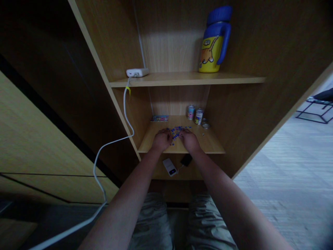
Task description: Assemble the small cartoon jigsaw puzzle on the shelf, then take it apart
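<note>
left hand (161,140) palm down on the shelf (209,144), half open, fingers loosely curved, fingertips at the left side of the blue pieces (177,132). right hand (189,140) also palm down and half open, a little more bunched, fingertips in among the same scatter. any grip on a piece: impossible to tell, with the fingers covering whatever lies beneath them.

blue pieces in a loose spread across the middle of the shelf, between and just beyond the two hands, each too small to make out clearly. a few strays down beside the left hand's fingers. one lone speck (203,134) well off to the right.

farther back on the same shelf, two cans (194,115) side by side, upright and touching the back wall or nearly so, with small metal lids (205,124) just to their right. a flat printed card (159,118) along the back on the left.

above, on a higher shelf (187,80), a yellow and blue bottle (215,40) standing upright and a white charger (137,72) near the left end, its white cable (127,111) trailing down and off past the left arm. below the hands, a white power bank (169,167) and a black pouch (186,159), joined by a short lead, just beneath the shelf edge.
</note>
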Demonstrator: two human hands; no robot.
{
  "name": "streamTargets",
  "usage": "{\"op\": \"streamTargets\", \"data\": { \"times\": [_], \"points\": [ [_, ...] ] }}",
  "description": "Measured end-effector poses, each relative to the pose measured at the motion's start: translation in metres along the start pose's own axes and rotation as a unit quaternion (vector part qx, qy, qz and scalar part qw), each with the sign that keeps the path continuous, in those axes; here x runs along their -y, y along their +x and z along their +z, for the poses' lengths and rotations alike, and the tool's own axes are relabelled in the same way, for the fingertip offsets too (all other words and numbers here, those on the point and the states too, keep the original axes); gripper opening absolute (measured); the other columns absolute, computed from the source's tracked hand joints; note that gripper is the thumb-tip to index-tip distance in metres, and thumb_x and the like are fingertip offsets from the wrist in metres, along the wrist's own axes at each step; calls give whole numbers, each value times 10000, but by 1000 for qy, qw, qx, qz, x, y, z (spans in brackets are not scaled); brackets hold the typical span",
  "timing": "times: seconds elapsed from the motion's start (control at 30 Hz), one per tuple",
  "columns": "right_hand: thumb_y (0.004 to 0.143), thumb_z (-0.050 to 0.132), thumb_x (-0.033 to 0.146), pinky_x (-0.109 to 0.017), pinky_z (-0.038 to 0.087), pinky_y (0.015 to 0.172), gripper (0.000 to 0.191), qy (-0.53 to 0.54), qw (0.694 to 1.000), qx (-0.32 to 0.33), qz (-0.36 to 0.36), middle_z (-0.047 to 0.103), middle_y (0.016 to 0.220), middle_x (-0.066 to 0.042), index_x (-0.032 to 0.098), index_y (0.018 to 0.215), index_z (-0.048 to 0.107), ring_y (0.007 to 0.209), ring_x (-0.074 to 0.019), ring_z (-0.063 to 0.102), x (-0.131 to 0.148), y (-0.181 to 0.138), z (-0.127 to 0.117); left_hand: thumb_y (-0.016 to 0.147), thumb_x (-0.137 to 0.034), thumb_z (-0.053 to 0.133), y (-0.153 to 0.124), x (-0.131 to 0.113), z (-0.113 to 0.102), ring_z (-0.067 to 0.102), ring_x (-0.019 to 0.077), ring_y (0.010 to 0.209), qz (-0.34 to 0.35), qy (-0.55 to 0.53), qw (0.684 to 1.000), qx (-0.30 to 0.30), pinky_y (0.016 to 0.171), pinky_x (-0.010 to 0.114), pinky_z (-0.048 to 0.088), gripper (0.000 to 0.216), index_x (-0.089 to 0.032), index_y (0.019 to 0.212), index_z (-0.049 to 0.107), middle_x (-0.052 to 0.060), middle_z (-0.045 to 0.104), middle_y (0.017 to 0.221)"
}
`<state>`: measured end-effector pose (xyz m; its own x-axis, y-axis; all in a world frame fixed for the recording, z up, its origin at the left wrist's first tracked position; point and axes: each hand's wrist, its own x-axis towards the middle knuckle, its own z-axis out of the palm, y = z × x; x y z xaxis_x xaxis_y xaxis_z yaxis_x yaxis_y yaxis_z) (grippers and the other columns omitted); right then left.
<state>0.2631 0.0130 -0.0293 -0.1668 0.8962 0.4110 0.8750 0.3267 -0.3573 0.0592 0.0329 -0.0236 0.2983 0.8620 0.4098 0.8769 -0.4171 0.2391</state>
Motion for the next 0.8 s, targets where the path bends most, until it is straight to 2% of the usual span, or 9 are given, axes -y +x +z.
{"op": "streamTargets", "data": {
  "times": [0.2,0.4,0.8],
  "points": [
    [1028,592,151,-314,519,1018,211,15,1000,-2,-15,770,1194,-95,205,1071,791,1082,-216,697,-2,1,2,1025,-339,633,0,0,-1,702,290,1137,7,3,1000,3,1085,429,551,202,-221,981,790,104,786,1147],
    [987,682,143,-313,529,1000,126,78,994,24,-69,789,1093,-84,200,997,794,1076,-212,717,-4,2,3,1027,-341,628,0,0,0,706,302,1104,5,6,1000,3,1051,427,561,214,-205,965,782,123,779,1105],
    [964,684,97,-319,526,998,142,118,989,25,-82,779,1082,-72,203,970,779,1067,-204,702,-5,3,3,1033,-309,660,-2,-2,-3,705,264,1101,1,6,1000,12,1051,449,551,176,-173,999,767,109,770,1114]
  ]
}}
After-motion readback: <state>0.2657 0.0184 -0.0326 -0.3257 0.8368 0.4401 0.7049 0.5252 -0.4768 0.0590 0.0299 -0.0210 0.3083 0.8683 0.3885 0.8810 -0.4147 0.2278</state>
